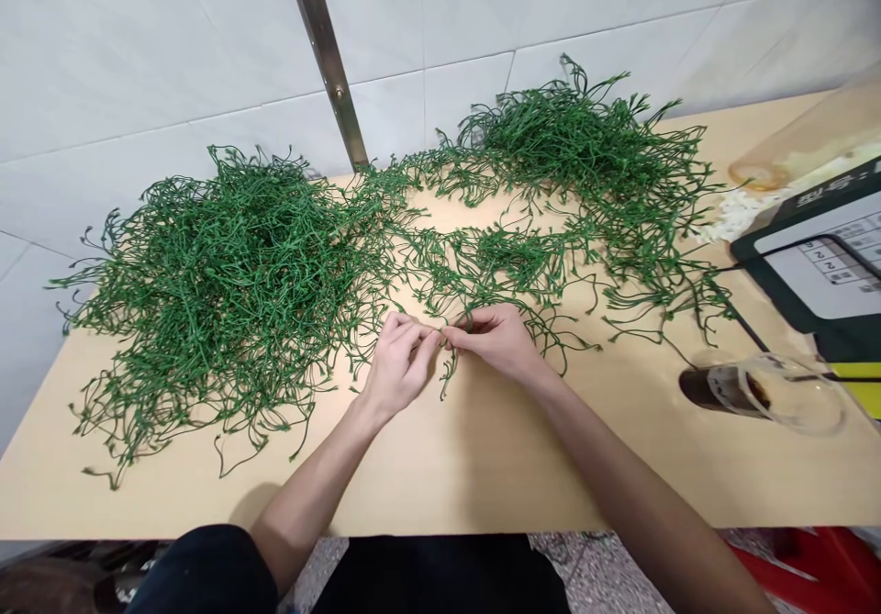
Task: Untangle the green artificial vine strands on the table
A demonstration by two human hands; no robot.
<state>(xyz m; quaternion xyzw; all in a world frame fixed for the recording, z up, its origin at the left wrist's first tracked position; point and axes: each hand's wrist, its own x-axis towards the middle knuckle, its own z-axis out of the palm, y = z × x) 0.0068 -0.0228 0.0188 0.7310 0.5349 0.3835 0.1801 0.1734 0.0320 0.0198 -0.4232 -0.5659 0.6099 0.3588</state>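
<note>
My left hand point(401, 362) and my right hand point(499, 343) meet fingertip to fingertip over the middle of the table. Both pinch a thin green plastic stem point(446, 380), whose forked end dangles just below the fingers. Left of my hands spreads a large tangled heap of green stems point(234, 274) with small branching tips. Behind and to the right rises a second pile of green stems point(571, 137). Loose strands lie between the two, some right beside my right hand. Exactly how the fingertips grip the stem is too small to see.
On the right stands a clear plastic cup point(763, 394) with dark liquid. Beyond it are a dark-framed label board point(819, 265) and white bits point(747, 210) by a clear plastic bag. A tiled wall point(468, 17) with a metal strip point(330, 63) backs the wooden table point(537, 476).
</note>
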